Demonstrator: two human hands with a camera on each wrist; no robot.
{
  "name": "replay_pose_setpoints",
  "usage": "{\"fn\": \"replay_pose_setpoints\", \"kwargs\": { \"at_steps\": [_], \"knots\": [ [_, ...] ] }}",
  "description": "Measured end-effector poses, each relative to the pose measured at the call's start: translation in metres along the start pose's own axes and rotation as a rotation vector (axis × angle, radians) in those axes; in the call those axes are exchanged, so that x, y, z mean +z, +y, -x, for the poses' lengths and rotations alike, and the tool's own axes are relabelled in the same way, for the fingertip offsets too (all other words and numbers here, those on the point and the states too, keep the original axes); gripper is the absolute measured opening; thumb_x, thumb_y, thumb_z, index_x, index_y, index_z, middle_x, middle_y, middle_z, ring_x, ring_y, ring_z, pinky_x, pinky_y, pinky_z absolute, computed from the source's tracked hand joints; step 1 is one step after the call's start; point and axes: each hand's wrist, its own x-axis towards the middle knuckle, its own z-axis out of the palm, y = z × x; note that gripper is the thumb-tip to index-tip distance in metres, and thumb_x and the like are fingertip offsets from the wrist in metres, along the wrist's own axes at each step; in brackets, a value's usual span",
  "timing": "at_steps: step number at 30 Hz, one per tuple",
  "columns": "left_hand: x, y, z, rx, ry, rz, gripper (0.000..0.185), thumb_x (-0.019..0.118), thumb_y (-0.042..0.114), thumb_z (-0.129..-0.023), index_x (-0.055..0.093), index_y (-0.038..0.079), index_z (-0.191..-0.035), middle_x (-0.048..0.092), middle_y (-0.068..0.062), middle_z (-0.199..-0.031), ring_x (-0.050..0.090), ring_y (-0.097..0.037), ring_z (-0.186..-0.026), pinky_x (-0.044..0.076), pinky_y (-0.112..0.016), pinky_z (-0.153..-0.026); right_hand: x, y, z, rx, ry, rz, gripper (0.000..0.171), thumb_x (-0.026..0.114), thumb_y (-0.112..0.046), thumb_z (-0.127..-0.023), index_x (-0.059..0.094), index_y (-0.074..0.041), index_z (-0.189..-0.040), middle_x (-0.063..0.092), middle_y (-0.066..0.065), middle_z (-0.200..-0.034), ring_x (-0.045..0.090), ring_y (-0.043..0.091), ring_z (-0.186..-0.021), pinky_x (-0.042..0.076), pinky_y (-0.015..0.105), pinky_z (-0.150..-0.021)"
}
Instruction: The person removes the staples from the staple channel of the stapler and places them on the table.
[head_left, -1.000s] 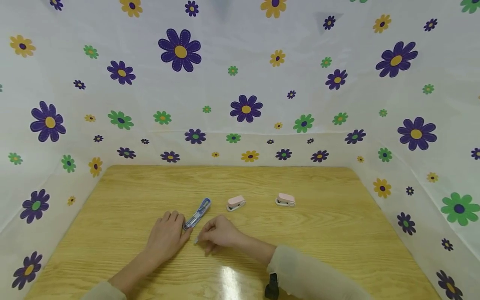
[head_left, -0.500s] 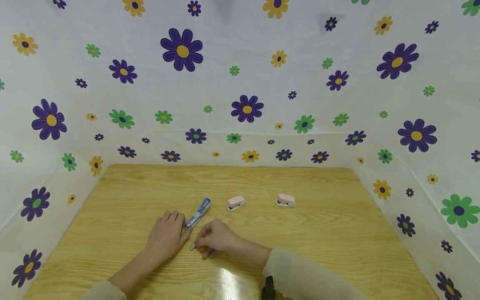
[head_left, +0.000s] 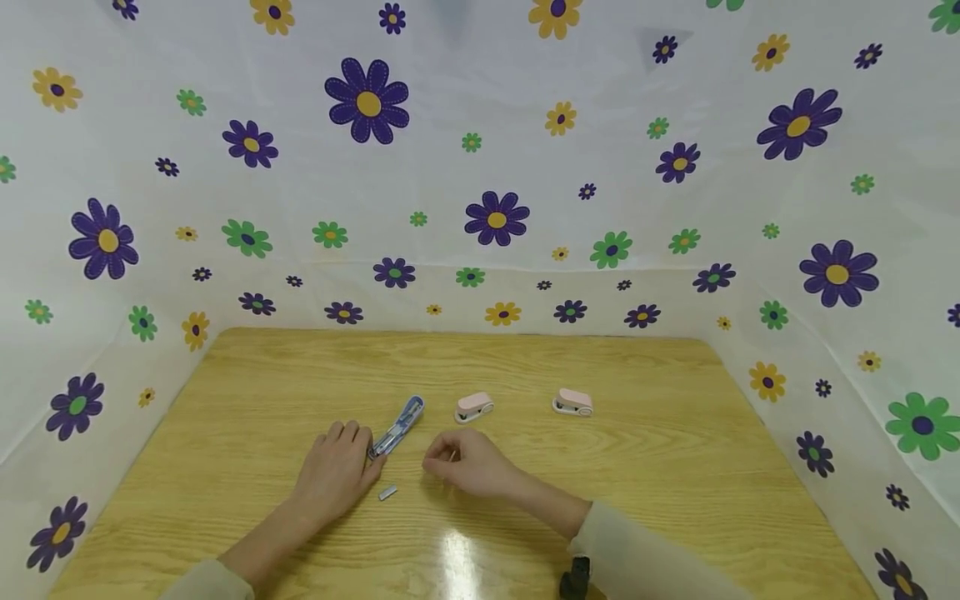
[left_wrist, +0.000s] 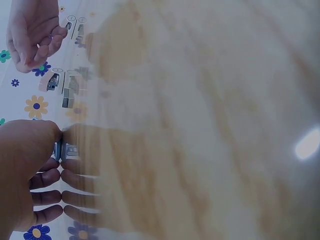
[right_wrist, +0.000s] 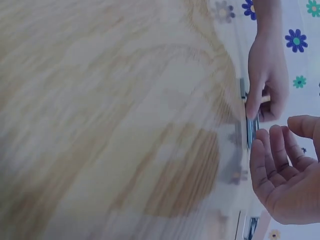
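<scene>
Against left grip (head_left: 335,473), blue stapler (head_left: 400,425).

The yellow-brown wood-grained tabletop (head_left: 645,467) looks smooth and glossy, throwing back a white glare and, in the wrist views, mirror-like reflections. The long blue-tinted stapler (head_left: 397,427) appears to be see-through, shiny plastic over bright metal. The small silver-grey strip (head_left: 387,492) looks like metal. Smooth, mostly matt plastic seems to form the two small pink-and-white staplers (head_left: 474,407). The white flower-printed sheet (head_left: 427,179) resembles smooth, lightly creased cloth; the pale beige sleeves (head_left: 637,550) look like soft, matt fabric.
</scene>
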Motion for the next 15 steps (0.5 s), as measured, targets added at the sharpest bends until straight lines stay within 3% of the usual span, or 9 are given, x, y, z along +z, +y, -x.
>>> {"fn": "replay_pose_setpoints", "kwargs": {
  "at_steps": [8,15],
  "knots": [
    [0.000,-0.001,0.000,0.028,0.028,-0.017,0.032,0.082,0.035,-0.091,0.059,0.013,-0.089,0.051,0.001,-0.079,0.043,-0.016,-0.072,0.040,-0.030,-0.061,-0.033,0.007,0.015,-0.117,0.091,0.263,0.013,0.064,-0.022,-0.106,0.074,-0.014,-0.107,0.072,-0.003,-0.092,0.059,0.003,-0.081,0.050,0.021,-0.073],
    [0.001,-0.002,0.000,0.024,0.024,-0.020,0.033,0.082,0.036,-0.092,0.058,0.013,-0.088,0.051,0.000,-0.079,0.042,-0.015,-0.071,0.039,-0.030,-0.060,-0.058,0.019,0.017,-0.222,0.171,0.568,0.019,0.067,-0.028,-0.104,0.071,-0.013,-0.116,0.072,-0.002,-0.105,0.066,0.012,-0.094,0.055,0.026,-0.080]
  ]
}}
